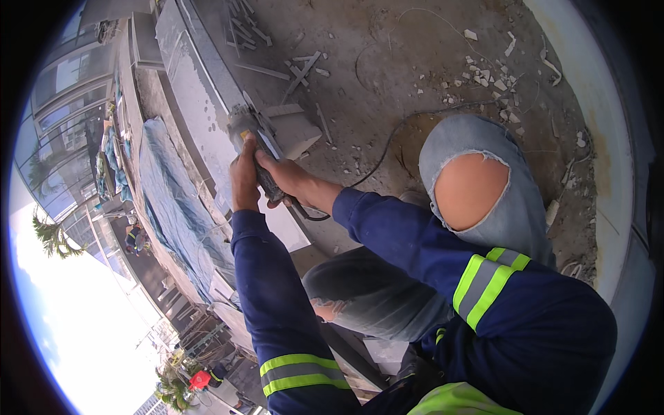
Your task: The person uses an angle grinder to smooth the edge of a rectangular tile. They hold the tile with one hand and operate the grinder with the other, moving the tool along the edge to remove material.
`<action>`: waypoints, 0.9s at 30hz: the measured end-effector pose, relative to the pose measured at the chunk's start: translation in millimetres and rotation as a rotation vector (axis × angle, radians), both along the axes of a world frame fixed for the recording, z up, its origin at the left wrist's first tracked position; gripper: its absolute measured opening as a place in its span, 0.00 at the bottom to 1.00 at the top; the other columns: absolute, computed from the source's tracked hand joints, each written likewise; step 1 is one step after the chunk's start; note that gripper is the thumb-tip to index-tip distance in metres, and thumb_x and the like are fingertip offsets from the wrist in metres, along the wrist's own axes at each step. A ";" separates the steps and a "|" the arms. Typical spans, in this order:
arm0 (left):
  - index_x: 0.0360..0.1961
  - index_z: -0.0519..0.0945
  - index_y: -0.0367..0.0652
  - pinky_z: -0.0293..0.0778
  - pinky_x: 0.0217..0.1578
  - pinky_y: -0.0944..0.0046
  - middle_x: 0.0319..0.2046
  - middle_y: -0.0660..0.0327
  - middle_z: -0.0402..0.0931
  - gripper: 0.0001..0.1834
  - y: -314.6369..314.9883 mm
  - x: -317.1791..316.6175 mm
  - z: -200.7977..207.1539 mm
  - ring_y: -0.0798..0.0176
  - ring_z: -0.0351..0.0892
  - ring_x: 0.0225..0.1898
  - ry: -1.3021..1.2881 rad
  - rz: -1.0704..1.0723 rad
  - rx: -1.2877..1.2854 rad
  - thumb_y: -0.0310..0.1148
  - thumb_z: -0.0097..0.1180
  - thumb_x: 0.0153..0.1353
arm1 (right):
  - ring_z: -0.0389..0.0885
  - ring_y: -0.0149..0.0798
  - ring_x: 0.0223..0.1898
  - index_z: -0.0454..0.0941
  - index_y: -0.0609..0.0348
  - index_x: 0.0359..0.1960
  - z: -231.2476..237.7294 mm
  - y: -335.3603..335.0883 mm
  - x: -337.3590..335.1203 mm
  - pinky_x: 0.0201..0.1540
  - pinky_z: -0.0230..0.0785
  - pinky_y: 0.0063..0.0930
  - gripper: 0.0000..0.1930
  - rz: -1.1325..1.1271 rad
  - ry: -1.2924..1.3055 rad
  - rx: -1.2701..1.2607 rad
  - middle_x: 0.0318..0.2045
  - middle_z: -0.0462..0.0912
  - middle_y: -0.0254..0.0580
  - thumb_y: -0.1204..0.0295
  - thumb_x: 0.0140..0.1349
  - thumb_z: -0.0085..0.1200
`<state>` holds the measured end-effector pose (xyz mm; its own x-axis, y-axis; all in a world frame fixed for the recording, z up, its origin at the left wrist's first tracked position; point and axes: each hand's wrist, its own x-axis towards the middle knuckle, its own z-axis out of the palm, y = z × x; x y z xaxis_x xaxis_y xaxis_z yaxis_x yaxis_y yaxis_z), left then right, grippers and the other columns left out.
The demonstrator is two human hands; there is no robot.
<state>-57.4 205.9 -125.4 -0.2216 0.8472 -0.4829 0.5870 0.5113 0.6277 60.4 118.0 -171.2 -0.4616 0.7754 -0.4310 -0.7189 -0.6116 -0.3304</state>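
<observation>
Both hands hold a dusty angle grinder (241, 127). My left hand (244, 174) is closed around its front part near the head. My right hand (294, 178) wraps the rear body, where the black cord (299, 209) comes out. The grinder's head is at the edge of a long, pale grey slab (200, 93), which has a narrow strip along its side. I cannot make out the disc or whether it touches the slab. Part of the slab runs beneath my hands.
Thin offcuts (301, 75) and broken white chips (499, 84) litter the dirty concrete floor. The cord curves across it behind my bent knee (472, 190). At left lies a blue tarp (173, 200); farther off are a person in a red helmet (200, 380) and a glass-fronted building (66, 104).
</observation>
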 end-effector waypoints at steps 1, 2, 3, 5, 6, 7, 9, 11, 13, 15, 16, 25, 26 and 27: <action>0.50 0.88 0.29 0.76 0.36 0.60 0.37 0.57 0.84 0.38 -3.7 0.0 1.4 0.63 0.81 0.35 -0.011 -0.023 0.005 0.62 0.66 0.68 | 0.90 0.43 0.21 0.80 0.68 0.44 1.3 -4.2 1.3 0.10 0.63 0.27 0.39 0.008 -0.012 -0.004 0.30 0.85 0.42 0.34 0.78 0.46; 0.50 0.88 0.29 0.76 0.37 0.60 0.38 0.57 0.84 0.38 -8.3 -0.3 2.8 0.63 0.82 0.36 -0.012 -0.027 0.002 0.62 0.66 0.69 | 0.90 0.41 0.21 0.81 0.65 0.45 2.8 -9.4 2.3 0.11 0.63 0.25 0.38 0.015 -0.024 0.007 0.30 0.84 0.41 0.33 0.78 0.44; 0.50 0.88 0.29 0.76 0.37 0.59 0.38 0.57 0.84 0.38 -12.2 -0.8 3.6 0.63 0.82 0.36 -0.022 -0.019 -0.004 0.62 0.66 0.69 | 0.90 0.40 0.22 0.81 0.62 0.46 4.0 -14.3 2.8 0.11 0.62 0.24 0.38 0.028 -0.039 0.010 0.29 0.84 0.39 0.32 0.78 0.42; 0.50 0.87 0.28 0.77 0.39 0.58 0.39 0.56 0.85 0.38 -16.0 -0.8 3.5 0.63 0.82 0.38 -0.035 -0.021 0.007 0.62 0.66 0.69 | 0.90 0.38 0.22 0.81 0.59 0.47 4.5 -18.5 3.1 0.11 0.61 0.22 0.38 0.037 -0.046 0.011 0.29 0.84 0.37 0.31 0.78 0.40; 0.50 0.87 0.28 0.77 0.39 0.58 0.39 0.55 0.85 0.38 -16.1 -0.6 2.8 0.62 0.82 0.39 -0.065 -0.015 0.001 0.62 0.66 0.68 | 0.90 0.38 0.22 0.81 0.59 0.47 4.0 -18.5 2.5 0.11 0.61 0.22 0.38 0.033 -0.034 0.007 0.29 0.84 0.37 0.31 0.78 0.40; 0.50 0.87 0.27 0.78 0.39 0.58 0.39 0.55 0.85 0.39 -14.7 -0.4 1.7 0.62 0.83 0.38 -0.026 -0.018 0.016 0.62 0.66 0.68 | 0.90 0.38 0.22 0.81 0.59 0.47 2.8 -17.2 1.5 0.11 0.61 0.22 0.37 0.034 -0.022 -0.001 0.29 0.84 0.37 0.32 0.78 0.41; 0.50 0.87 0.27 0.78 0.39 0.57 0.39 0.55 0.85 0.39 -7.0 1.0 -1.1 0.61 0.83 0.38 0.006 -0.012 0.027 0.63 0.66 0.68 | 0.90 0.39 0.22 0.81 0.59 0.47 -0.3 -8.6 -1.4 0.11 0.61 0.22 0.37 0.017 -0.010 0.016 0.29 0.84 0.37 0.32 0.78 0.41; 0.49 0.87 0.27 0.77 0.37 0.58 0.38 0.55 0.85 0.39 1.1 2.0 -2.8 0.61 0.83 0.36 0.000 -0.021 0.022 0.63 0.66 0.68 | 0.90 0.39 0.22 0.81 0.59 0.47 -4.5 0.2 -3.9 0.11 0.61 0.22 0.37 0.019 -0.012 0.015 0.29 0.84 0.37 0.32 0.78 0.41; 0.47 0.87 0.28 0.76 0.34 0.59 0.37 0.55 0.85 0.38 4.8 2.6 -2.0 0.61 0.83 0.32 -0.007 -0.001 0.013 0.63 0.65 0.68 | 0.90 0.39 0.22 0.81 0.59 0.46 -6.1 6.6 -4.9 0.11 0.61 0.23 0.37 0.045 -0.043 0.000 0.29 0.85 0.37 0.32 0.78 0.41; 0.48 0.87 0.28 0.76 0.34 0.59 0.37 0.55 0.85 0.38 2.5 2.6 1.2 0.62 0.82 0.33 0.024 -0.021 0.012 0.63 0.65 0.69 | 0.91 0.41 0.22 0.81 0.65 0.44 -4.8 5.0 -4.0 0.11 0.63 0.25 0.38 0.014 0.006 0.014 0.29 0.84 0.41 0.33 0.78 0.44; 0.48 0.87 0.28 0.76 0.34 0.59 0.37 0.55 0.85 0.39 -0.1 3.1 2.7 0.63 0.82 0.33 0.029 -0.019 0.001 0.63 0.65 0.69 | 0.91 0.42 0.22 0.80 0.68 0.43 -3.7 2.6 -2.2 0.11 0.64 0.26 0.39 0.012 0.006 -0.001 0.29 0.84 0.43 0.34 0.78 0.45; 0.53 0.86 0.26 0.79 0.40 0.58 0.42 0.53 0.86 0.39 -8.6 -1.3 -0.8 0.59 0.85 0.39 -0.023 -0.031 0.010 0.61 0.64 0.70 | 0.89 0.41 0.20 0.81 0.66 0.45 -3.0 -13.3 -3.1 0.11 0.64 0.26 0.38 -0.024 0.009 -0.007 0.29 0.85 0.42 0.34 0.77 0.46; 0.53 0.86 0.26 0.79 0.40 0.58 0.42 0.53 0.86 0.39 -3.6 -2.6 -2.2 0.59 0.85 0.39 -0.024 -0.040 0.006 0.61 0.64 0.70 | 0.89 0.41 0.20 0.81 0.66 0.45 -4.7 -6.7 -4.8 0.10 0.63 0.27 0.38 -0.014 -0.008 -0.004 0.29 0.86 0.42 0.34 0.77 0.47; 0.53 0.86 0.26 0.79 0.40 0.58 0.42 0.53 0.86 0.40 2.1 -3.4 -3.4 0.59 0.85 0.38 -0.037 -0.040 -0.004 0.62 0.65 0.70 | 0.89 0.42 0.20 0.81 0.66 0.45 -5.4 -0.1 -6.5 0.10 0.63 0.27 0.38 -0.001 -0.028 -0.007 0.29 0.86 0.43 0.34 0.77 0.47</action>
<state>-60.7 207.9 -128.8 -0.1698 0.8529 -0.4938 0.5835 0.4908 0.6470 53.8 117.9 -176.7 -0.4489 0.7725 -0.4492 -0.7098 -0.6136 -0.3460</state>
